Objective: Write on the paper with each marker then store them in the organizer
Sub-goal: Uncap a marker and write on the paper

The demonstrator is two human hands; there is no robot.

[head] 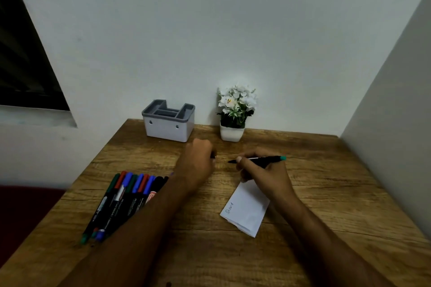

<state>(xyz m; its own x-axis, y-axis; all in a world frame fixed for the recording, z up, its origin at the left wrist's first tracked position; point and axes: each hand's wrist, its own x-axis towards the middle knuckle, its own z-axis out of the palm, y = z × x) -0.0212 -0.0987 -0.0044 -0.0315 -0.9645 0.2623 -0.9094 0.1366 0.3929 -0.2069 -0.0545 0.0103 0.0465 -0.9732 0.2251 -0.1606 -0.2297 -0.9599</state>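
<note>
My right hand (pixel 263 173) grips a black marker with a teal end (pixel 268 159), its bare tip pointing left above the wooden table (pixel 326 193). My left hand (pixel 198 158) is curled round a small dark thing at its fingertips, likely the marker's cap (pixel 213 155), a short gap from the tip. A folded white paper (pixel 247 209) with a short written word lies under my right wrist. Several capped markers (pixel 121 198) in green, red, blue and black lie in a row at the left, partly hidden by my left forearm. The grey and white organizer (pixel 169 121) stands against the wall.
A small white pot with white flowers (pixel 234 114) stands right of the organizer by the wall. A white side wall (pixel 396 112) borders the table on the right. The table's left edge drops off beside the markers.
</note>
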